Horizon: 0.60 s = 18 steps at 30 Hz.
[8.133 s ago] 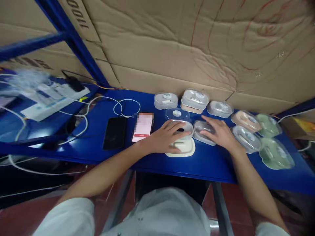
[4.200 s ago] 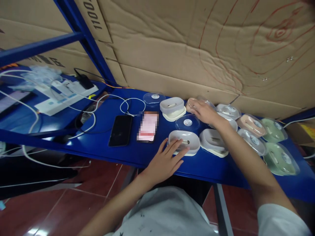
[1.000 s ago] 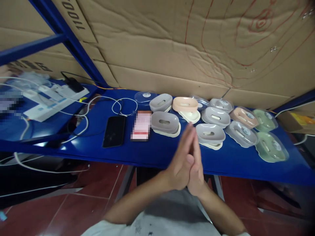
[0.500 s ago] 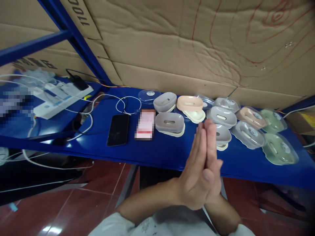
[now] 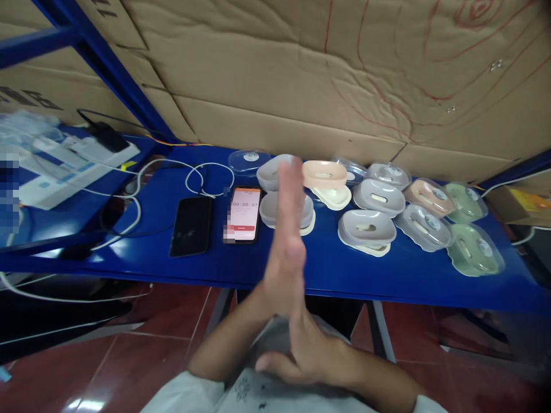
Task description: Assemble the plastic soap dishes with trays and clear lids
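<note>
My left hand (image 5: 286,229) is held up edge-on in front of me, fingers stretched flat and holding nothing. Lower down, my right hand (image 5: 303,355) lies flat against the left wrist with its thumb out, also holding nothing. Both hover over the near edge of the blue table (image 5: 327,269). Behind the left fingertips sits a grey soap dish (image 5: 269,212). A pink soap dish (image 5: 325,174) stands on a cream base, and other grey soap dishes (image 5: 367,228) lie to the right. Green soap dishes (image 5: 473,248) under clear lids are at the far right.
A black phone (image 5: 190,226) and a phone showing a timer (image 5: 243,213) lie left of the dishes. White cables (image 5: 202,178) and a power strip (image 5: 64,166) are further left. A cardboard wall (image 5: 301,86) backs the table; a blue frame post (image 5: 107,63) slants at the left.
My pressed-together palms have slid apart: the left hand moved up and forward, the right hand dropped back toward my body. The view shifted slightly.
</note>
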### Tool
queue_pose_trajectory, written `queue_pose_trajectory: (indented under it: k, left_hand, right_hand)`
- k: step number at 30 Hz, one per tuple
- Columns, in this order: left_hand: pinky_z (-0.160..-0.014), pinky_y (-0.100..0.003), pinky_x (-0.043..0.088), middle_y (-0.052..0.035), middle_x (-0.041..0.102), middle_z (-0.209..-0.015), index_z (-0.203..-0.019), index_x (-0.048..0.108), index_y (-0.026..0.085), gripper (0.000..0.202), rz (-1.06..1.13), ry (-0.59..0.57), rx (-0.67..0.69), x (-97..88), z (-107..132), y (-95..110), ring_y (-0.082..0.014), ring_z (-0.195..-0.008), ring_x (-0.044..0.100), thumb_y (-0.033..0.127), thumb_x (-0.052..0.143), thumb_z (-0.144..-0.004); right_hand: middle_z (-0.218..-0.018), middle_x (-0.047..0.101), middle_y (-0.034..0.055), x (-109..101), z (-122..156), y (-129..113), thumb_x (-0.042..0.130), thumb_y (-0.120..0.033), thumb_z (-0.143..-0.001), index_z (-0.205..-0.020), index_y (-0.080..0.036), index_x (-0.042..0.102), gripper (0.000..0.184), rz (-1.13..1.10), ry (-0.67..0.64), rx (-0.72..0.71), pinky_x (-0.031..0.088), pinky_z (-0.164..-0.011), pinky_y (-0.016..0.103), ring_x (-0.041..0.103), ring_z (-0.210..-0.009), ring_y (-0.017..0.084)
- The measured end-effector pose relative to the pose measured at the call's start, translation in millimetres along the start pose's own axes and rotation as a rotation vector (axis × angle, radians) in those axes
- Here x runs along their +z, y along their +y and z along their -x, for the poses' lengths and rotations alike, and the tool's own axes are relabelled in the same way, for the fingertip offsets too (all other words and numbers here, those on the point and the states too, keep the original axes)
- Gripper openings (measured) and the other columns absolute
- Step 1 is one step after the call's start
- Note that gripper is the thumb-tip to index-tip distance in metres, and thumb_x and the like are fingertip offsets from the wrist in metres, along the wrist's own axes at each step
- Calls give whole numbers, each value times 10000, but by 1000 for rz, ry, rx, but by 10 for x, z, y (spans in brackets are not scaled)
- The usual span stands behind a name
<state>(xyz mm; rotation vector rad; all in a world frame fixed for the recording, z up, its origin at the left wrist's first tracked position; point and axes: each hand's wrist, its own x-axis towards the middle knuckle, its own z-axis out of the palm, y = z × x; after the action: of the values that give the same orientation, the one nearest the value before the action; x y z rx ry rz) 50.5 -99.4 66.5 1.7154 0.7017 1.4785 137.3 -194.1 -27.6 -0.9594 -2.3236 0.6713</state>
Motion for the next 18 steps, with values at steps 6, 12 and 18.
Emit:
queue_pose_trajectory:
  k: [6,12,18]
  left_hand:
    - [-1348,-675,211,-146,343,-1778,-1749,211,318,732,-756,-156,53,-555,50,-680,-385,-1655,321,427,556,-1112]
    - [-1294,-616,380,-201,436,-1700,-1702,316,228,648,-956,-371,31,-632,369,-935,-385,-1629,369,309,545,-1102]
    - [-1317,-664,310,-214,311,-1764,-1700,336,235,649,-957,-434,51,-622,378,-879,-400,-1665,290,317,567,-1099]
  right_hand:
    - [-1824,248,39,-1171,385,762,619,-420,-1081,-1756,-446,152,821,506,413,320,288,-1318,722,340,-1641,402]
    - [-1741,435,90,-1601,570,1122,539,-493,-1109,-1734,-349,307,683,496,269,453,429,-1272,643,434,-1596,380]
    - [-1704,481,137,-2066,325,1506,598,-548,-1064,-1699,-285,397,717,674,357,407,378,-1276,688,457,-1565,430]
